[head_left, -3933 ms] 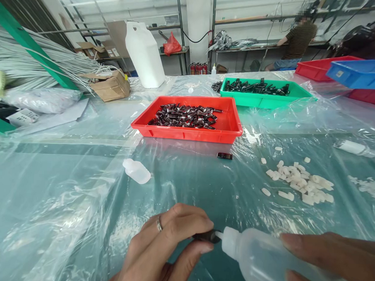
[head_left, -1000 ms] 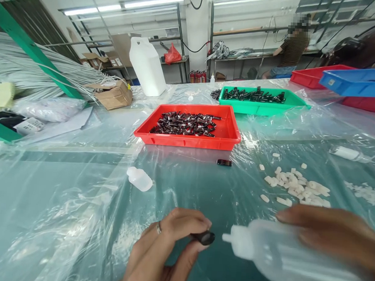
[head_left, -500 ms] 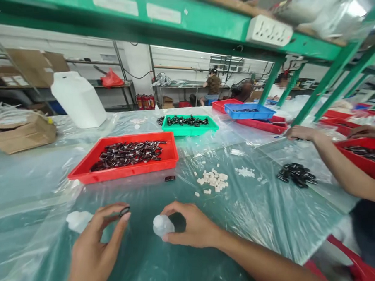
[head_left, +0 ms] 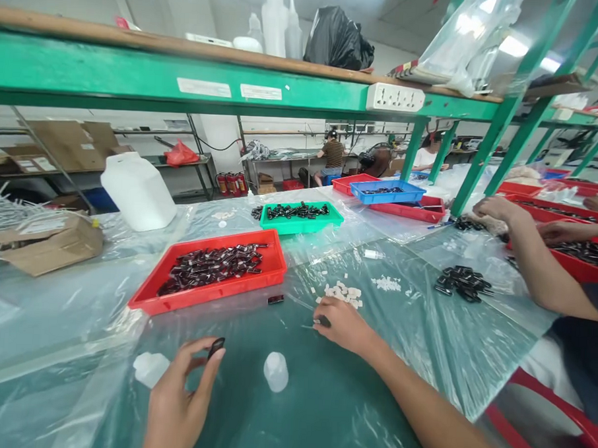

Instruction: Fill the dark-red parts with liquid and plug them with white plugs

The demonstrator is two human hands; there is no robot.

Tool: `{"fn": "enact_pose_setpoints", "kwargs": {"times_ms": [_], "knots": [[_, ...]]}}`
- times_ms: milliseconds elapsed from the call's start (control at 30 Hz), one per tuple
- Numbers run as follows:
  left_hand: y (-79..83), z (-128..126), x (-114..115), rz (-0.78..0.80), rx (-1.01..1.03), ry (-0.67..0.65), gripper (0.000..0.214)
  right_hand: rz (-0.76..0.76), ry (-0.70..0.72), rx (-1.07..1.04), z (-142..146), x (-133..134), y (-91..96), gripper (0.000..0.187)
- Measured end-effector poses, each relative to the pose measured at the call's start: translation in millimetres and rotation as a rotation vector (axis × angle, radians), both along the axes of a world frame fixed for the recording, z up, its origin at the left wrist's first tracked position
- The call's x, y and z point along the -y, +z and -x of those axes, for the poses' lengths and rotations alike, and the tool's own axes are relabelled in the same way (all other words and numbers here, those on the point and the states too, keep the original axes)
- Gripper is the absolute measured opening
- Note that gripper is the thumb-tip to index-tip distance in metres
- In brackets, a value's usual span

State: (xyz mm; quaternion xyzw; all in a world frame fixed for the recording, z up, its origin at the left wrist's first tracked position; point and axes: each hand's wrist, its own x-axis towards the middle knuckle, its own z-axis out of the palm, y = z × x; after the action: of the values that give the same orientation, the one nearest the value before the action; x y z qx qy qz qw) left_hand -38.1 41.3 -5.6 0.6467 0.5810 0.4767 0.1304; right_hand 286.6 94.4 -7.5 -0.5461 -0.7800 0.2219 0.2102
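The counter (head_left: 250,426) is covered with clear plastic (head_left: 77,307) and spanned by a green beam (head_left: 112,74). The far white wall (head_left: 283,126) is lined with metal shelving (head_left: 283,135); ceiling lamps (head_left: 515,46) are lit at far right, and a red chair (head_left: 544,389) is placed near right.

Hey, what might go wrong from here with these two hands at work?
The small black piece has only a pinch grip from the left hand, so it might slip. The translucent bottle between the hands could get bumped if either swings across. And the right hand, at the near edge of the loose white pieces, might scatter some.
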Motion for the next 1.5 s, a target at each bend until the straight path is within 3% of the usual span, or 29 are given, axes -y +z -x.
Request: {"fn": "enact_pose_setpoints", "kwargs": {"times_ms": [200, 400, 533, 700, 900, 1100, 1200, 1267, 1333, 1500], "knots": [[3.0, -3.2, 7.8, -0.028, -0.006, -0.056, 0.033, 0.097, -0.008, -0.199, 10.8, -1.8, -12.4, 0.024], [6.3, -6.8, 13.7, -0.064, 0.019, -0.126, 0.025, 0.257, 0.051, -0.720, 22.1, 10.4, 4.9, 0.027], [9.4, -6.8, 15.9, -0.114, 0.055, -0.148, 0.024, 0.300, -0.003, -1.068, 35.0, 20.6, 6.7, 0.032], [10.1, -2.0, 16.5, -0.181, 0.085, -0.142, 0.020, 0.349, -0.113, -1.261, 37.8, 16.5, -6.6, 0.023], [4.9, 0.8, 14.8, -0.217, 0.071, -0.178, 0.015, 0.342, -0.198, -1.269, 37.0, 14.4, -5.5, 0.019], [10.1, -0.3, 22.5, -0.260, 0.065, -0.224, 0.010, 0.238, -0.017, -1.097, 75.8, 21.2, 32.4, 0.020], [14.7, -4.3, 28.6, -0.292, 0.069, -0.257, 0.014, 0.107, 0.116, -0.987, 105.9, 32.9, 49.1, 0.022], [16.0, -7.4, 31.6, -0.299, 0.070, -0.290, 0.015, -0.015, 0.178, -0.910, 120.3, 43.0, 53.0, 0.014], [15.9, -9.9, 32.9, -0.296, 0.083, -0.322, 0.016, -0.142, 0.231, -0.836, 127.7, 51.7, 52.2, 0.007], [10.6, -13.7, 30.1, -0.254, 0.128, -0.397, 0.019, -0.333, 0.301, -0.753, 127.1, 57.8, 43.3, 0.023]]}}
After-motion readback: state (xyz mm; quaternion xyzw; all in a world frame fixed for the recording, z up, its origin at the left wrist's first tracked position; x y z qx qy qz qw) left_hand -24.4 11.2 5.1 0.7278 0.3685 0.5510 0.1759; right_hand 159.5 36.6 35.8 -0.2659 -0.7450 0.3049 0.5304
